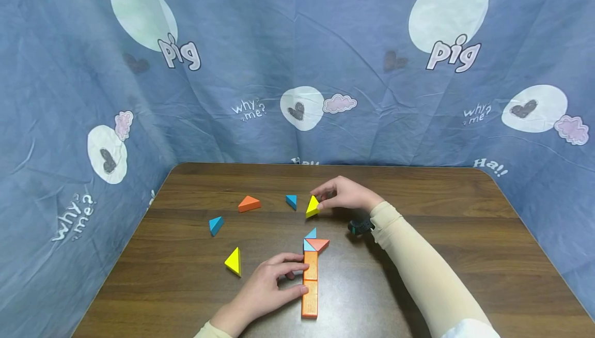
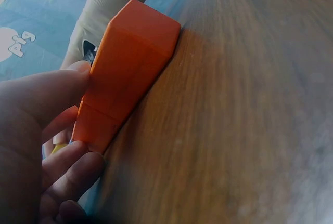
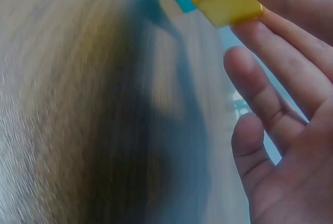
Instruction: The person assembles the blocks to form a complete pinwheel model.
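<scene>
My right hand [image 1: 346, 194] pinches a yellow triangular block [image 1: 313, 206] between thumb and fingers at the back of the table; in the right wrist view, the other fingers stand apart from this yellow block [image 3: 223, 3]. My left hand [image 1: 271, 286] touches the left side of two orange rectangular blocks [image 1: 310, 296] lined up end to end, thumb on the nearer one and a fingertip on the farther. Beyond their far end lie two light blue triangular blocks [image 1: 310, 234] and an orange-red triangular block [image 1: 319, 244], touching one another.
Loose triangular blocks lie around: a blue one [image 1: 291, 202] left of the right hand, an orange one [image 1: 249, 203], another blue one [image 1: 216, 225] and a yellow one [image 1: 234, 262] farther left. A dark strap [image 1: 360, 226] shows at the right wrist. Behind the wooden table [image 1: 418, 255] hangs a blue printed cloth [image 1: 372, 131].
</scene>
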A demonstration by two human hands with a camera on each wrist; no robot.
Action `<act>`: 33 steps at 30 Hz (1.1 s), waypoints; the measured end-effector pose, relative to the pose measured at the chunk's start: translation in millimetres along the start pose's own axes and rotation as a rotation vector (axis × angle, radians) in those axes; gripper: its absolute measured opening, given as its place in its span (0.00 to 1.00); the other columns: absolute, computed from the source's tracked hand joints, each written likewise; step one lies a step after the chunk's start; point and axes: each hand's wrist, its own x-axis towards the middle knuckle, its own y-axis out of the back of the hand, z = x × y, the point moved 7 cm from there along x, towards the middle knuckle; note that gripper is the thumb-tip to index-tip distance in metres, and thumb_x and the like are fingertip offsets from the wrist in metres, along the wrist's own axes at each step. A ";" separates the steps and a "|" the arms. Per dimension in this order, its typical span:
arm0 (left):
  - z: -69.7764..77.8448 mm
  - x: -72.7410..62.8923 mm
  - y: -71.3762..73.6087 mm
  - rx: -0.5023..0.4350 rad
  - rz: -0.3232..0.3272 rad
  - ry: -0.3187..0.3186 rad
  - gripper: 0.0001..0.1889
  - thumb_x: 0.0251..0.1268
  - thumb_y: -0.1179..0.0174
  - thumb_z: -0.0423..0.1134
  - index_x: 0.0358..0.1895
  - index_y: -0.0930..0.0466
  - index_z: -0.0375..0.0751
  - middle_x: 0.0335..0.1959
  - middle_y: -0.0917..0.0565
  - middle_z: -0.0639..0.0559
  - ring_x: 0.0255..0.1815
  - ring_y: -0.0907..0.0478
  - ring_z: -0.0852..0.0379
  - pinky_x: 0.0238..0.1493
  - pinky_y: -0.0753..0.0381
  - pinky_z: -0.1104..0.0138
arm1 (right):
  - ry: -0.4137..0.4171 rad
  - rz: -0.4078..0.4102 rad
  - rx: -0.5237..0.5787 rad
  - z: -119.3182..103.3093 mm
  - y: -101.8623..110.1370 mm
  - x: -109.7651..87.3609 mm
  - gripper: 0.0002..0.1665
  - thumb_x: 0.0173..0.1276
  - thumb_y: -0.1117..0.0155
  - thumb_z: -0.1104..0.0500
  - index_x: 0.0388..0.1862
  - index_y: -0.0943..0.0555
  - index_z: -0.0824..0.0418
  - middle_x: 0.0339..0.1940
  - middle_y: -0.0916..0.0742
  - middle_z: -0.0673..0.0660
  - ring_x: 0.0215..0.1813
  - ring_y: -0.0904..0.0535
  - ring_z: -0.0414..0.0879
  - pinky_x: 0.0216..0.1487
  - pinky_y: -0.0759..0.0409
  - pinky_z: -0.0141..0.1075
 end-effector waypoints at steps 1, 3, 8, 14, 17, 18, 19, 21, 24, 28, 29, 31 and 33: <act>-0.3 -0.1 0.0 0.001 0.001 -0.001 0.20 0.59 0.30 0.54 0.54 0.15 0.57 0.56 0.21 0.60 0.38 0.22 0.68 0.36 0.25 0.72 | 0.005 -0.007 -0.001 -1.5 -1.2 0.5 0.28 0.63 0.26 0.48 0.59 0.17 0.58 0.45 0.13 0.43 0.45 0.18 0.40 0.49 0.21 0.40; -0.9 -0.1 -0.1 0.002 -0.001 0.000 0.20 0.59 0.30 0.54 0.55 0.15 0.57 0.56 0.21 0.60 0.38 0.22 0.68 0.36 0.26 0.72 | 0.012 -0.020 0.000 -3.6 -3.8 1.5 0.28 0.63 0.27 0.48 0.59 0.17 0.57 0.46 0.13 0.42 0.45 0.18 0.40 0.49 0.21 0.40; -1.7 -0.3 -0.3 -0.001 -0.011 0.016 0.20 0.60 0.31 0.55 0.55 0.15 0.58 0.56 0.21 0.61 0.38 0.22 0.68 0.37 0.25 0.72 | 0.032 -0.051 0.004 -9.1 -10.0 3.5 0.28 0.62 0.26 0.48 0.59 0.16 0.56 0.44 0.13 0.42 0.44 0.18 0.41 0.46 0.20 0.39; -0.7 0.3 0.1 -0.006 -0.014 0.018 0.20 0.59 0.30 0.55 0.55 0.15 0.58 0.56 0.21 0.61 0.39 0.22 0.68 0.39 0.24 0.70 | 0.040 -0.089 0.018 -15.0 -16.7 4.9 0.28 0.62 0.26 0.48 0.59 0.16 0.57 0.42 0.13 0.42 0.43 0.18 0.42 0.44 0.20 0.39; -0.5 0.3 0.3 -0.010 -0.012 0.016 0.20 0.59 0.30 0.55 0.55 0.15 0.57 0.56 0.21 0.60 0.39 0.22 0.68 0.39 0.24 0.70 | 0.050 -0.110 0.025 -18.7 -20.4 5.5 0.28 0.62 0.26 0.48 0.59 0.16 0.58 0.41 0.13 0.43 0.43 0.19 0.42 0.45 0.21 0.39; -0.5 0.2 0.5 -0.012 -0.011 0.016 0.20 0.59 0.30 0.54 0.55 0.15 0.57 0.56 0.21 0.60 0.39 0.22 0.68 0.39 0.24 0.70 | 0.054 -0.117 0.031 -19.4 -21.6 5.8 0.27 0.62 0.26 0.49 0.58 0.16 0.58 0.41 0.13 0.43 0.43 0.19 0.42 0.45 0.21 0.39; -0.5 0.2 0.5 -0.013 -0.010 0.014 0.20 0.59 0.30 0.54 0.55 0.15 0.57 0.56 0.21 0.60 0.39 0.22 0.68 0.39 0.24 0.70 | 0.057 -0.123 0.033 -20.0 -22.8 6.0 0.27 0.62 0.26 0.49 0.58 0.16 0.58 0.41 0.12 0.43 0.43 0.19 0.42 0.46 0.21 0.39; -0.7 0.0 0.6 -0.014 -0.009 0.012 0.20 0.59 0.30 0.54 0.55 0.15 0.56 0.56 0.21 0.60 0.39 0.22 0.68 0.39 0.24 0.70 | 0.061 -0.136 0.039 -21.0 -25.1 6.4 0.27 0.62 0.26 0.50 0.58 0.16 0.57 0.41 0.12 0.42 0.43 0.18 0.42 0.46 0.21 0.39; -0.8 0.0 0.7 -0.016 -0.011 0.011 0.20 0.59 0.30 0.54 0.55 0.15 0.56 0.56 0.21 0.59 0.39 0.22 0.68 0.39 0.24 0.70 | 0.063 -0.158 0.050 -21.8 -28.3 6.9 0.26 0.62 0.26 0.51 0.58 0.16 0.57 0.41 0.12 0.42 0.43 0.18 0.42 0.46 0.20 0.38; -1.1 0.2 0.7 -0.015 -0.017 0.019 0.20 0.59 0.30 0.54 0.55 0.15 0.56 0.56 0.21 0.60 0.39 0.22 0.68 0.40 0.23 0.69 | 0.080 -0.188 0.061 -23.3 -32.0 7.1 0.26 0.63 0.26 0.51 0.59 0.16 0.56 0.40 0.12 0.43 0.42 0.18 0.42 0.46 0.20 0.38; -1.2 0.3 0.7 -0.013 -0.017 0.021 0.20 0.59 0.30 0.55 0.55 0.15 0.56 0.56 0.21 0.60 0.39 0.22 0.68 0.40 0.23 0.69 | 0.085 -0.194 0.061 -23.6 -32.6 7.2 0.26 0.63 0.27 0.51 0.59 0.16 0.56 0.40 0.12 0.43 0.42 0.19 0.43 0.45 0.20 0.38; -1.2 0.4 0.7 -0.010 -0.018 0.022 0.20 0.59 0.31 0.55 0.54 0.15 0.57 0.56 0.21 0.60 0.39 0.22 0.68 0.41 0.23 0.69 | 0.091 -0.207 0.066 -23.6 -34.1 7.7 0.25 0.63 0.27 0.51 0.59 0.16 0.55 0.39 0.12 0.44 0.42 0.19 0.43 0.44 0.20 0.38; -1.0 0.5 0.7 -0.008 -0.017 0.021 0.20 0.60 0.31 0.55 0.54 0.15 0.56 0.56 0.21 0.60 0.39 0.22 0.68 0.41 0.23 0.69 | 0.091 -0.216 0.072 -23.5 -35.1 7.9 0.25 0.64 0.27 0.51 0.59 0.17 0.55 0.40 0.12 0.44 0.42 0.18 0.42 0.44 0.20 0.38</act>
